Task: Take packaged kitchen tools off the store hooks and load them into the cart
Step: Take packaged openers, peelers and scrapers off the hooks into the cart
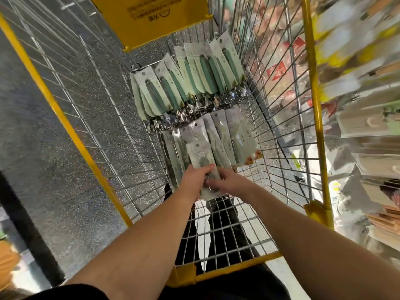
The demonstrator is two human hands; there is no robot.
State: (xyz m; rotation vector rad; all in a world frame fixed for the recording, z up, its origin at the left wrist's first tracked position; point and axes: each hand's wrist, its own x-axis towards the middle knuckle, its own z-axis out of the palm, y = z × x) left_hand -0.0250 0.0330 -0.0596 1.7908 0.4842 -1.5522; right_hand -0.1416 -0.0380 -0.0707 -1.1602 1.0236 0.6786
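Observation:
I look down into a wire cart (279, 135) with yellow rails. On its floor, at the far end, lie several packaged tools with green handles (190, 83) on pale cards. Nearer to me lies a row of grey-white packaged tools (225, 135). Both my hands are down in the cart on one pale pack (200, 156) that rests on the near row. My left hand (194, 180) grips its lower end from the left. My right hand (227, 182) holds the same end from the right, fingers curled on it. The pack's lower end is hidden by my hands.
A yellow flap (151, 20) with print closes the cart's far end. Blurred store shelves with hanging packaged goods (359, 83) run along the right side. Speckled grey floor (65, 148) lies to the left. My dark trouser legs (220, 230) show through the cart's near wall.

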